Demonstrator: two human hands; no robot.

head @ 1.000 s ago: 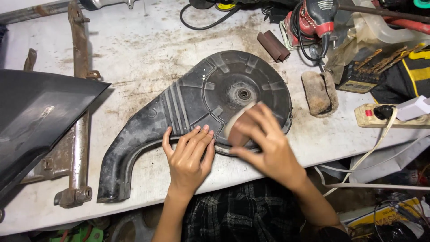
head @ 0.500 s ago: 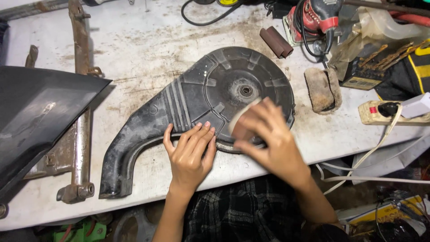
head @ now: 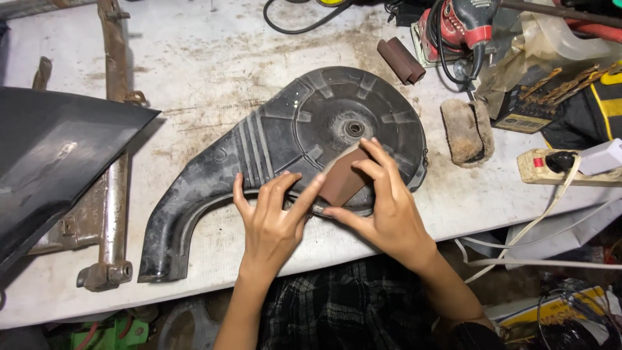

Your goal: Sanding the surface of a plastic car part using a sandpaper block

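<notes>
Left hand (head: 275,217) flat, fingers spread, pinning the black plastic cover (head: 285,149) at the near bench (head: 194,58) edge. Right hand (head: 382,207) presses brown sandpaper (head: 341,181) on its round part. Surface mostly dull, dusty; sanding looks partway. Sander (head: 463,26) far right.

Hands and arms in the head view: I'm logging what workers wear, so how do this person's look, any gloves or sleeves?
The left hand and the right hand are bare: no gloves, and no rings or watch that I can see. Both forearms are uncovered, with no sleeves in view. Below them shows a dark plaid garment.
</notes>
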